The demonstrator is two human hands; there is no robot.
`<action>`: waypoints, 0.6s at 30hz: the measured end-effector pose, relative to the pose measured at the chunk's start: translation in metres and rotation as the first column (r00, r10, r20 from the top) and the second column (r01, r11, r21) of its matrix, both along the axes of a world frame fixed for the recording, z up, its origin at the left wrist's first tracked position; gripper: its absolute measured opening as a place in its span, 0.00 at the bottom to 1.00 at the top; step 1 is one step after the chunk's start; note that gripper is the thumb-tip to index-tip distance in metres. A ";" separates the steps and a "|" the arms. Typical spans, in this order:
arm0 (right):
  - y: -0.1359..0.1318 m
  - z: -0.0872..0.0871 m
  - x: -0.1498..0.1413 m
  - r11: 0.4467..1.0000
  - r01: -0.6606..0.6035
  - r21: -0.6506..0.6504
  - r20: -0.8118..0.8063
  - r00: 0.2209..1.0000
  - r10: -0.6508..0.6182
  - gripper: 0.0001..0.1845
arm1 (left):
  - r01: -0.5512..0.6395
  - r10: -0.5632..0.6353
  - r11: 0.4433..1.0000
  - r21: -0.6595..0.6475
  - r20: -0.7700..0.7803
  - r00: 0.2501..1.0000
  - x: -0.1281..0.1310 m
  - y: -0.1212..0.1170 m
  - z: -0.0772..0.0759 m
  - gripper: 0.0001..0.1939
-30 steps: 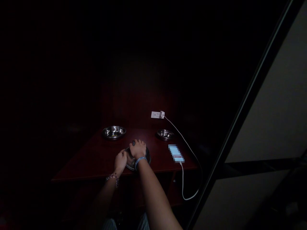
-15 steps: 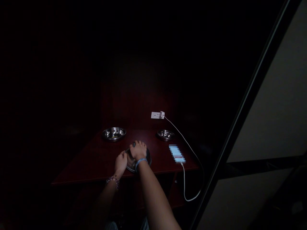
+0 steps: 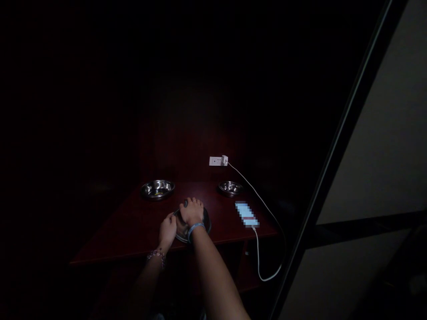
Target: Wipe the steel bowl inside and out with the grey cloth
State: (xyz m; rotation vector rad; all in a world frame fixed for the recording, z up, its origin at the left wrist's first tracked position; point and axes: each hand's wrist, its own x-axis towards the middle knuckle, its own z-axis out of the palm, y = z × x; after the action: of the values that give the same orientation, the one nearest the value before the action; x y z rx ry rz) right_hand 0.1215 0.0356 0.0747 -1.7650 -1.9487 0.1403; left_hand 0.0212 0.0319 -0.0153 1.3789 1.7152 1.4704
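Observation:
A shiny metal bowl [image 3: 182, 230] sits near the front edge of the dark red table, partly covered by my hands. My left hand [image 3: 167, 231], with a beaded bracelet at the wrist, is closed on the bowl's left rim. Over the bowl lies my right hand [image 3: 192, 212], a blue band round its wrist. Its fingers are curled at the far side, with a small dark piece [image 3: 186, 203] showing by the thumb; what it grips is too dark to make out.
A larger metal bowl [image 3: 158, 190] with something yellow inside stands back left. Back right is a smaller metal bowl [image 3: 230, 188]. A lit phone [image 3: 247, 214] lies on the right, its white cable [image 3: 259, 266] looping past the table edge up to a wall socket [image 3: 215, 161].
Both hands keep nearly the same place at the bowl. The camera view has shifted slightly, and more of the yellow bit in the back left bowl shows.

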 end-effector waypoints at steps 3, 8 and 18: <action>0.000 -0.002 0.000 1.000 0.000 0.014 0.001 1.000 0.000 0.23 | 0.003 -0.003 1.000 -0.004 -0.024 1.000 0.000 -0.001 0.002 0.19; 0.000 -0.002 0.000 1.000 0.008 0.013 -0.003 1.000 -0.008 0.23 | 0.005 -0.006 1.000 -0.020 -0.040 0.999 0.000 -0.003 0.004 0.19; -0.002 0.001 0.001 1.000 -0.004 -0.014 0.010 1.000 0.004 0.24 | 0.004 -0.005 0.999 -0.034 -0.037 0.999 0.002 -0.005 0.006 0.20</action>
State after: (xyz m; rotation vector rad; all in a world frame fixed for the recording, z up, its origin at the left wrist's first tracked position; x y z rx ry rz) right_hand 0.1221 0.0337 0.0762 -1.7746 -1.9631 0.1470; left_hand 0.0229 0.0270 -0.0095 1.3997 1.7509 1.4146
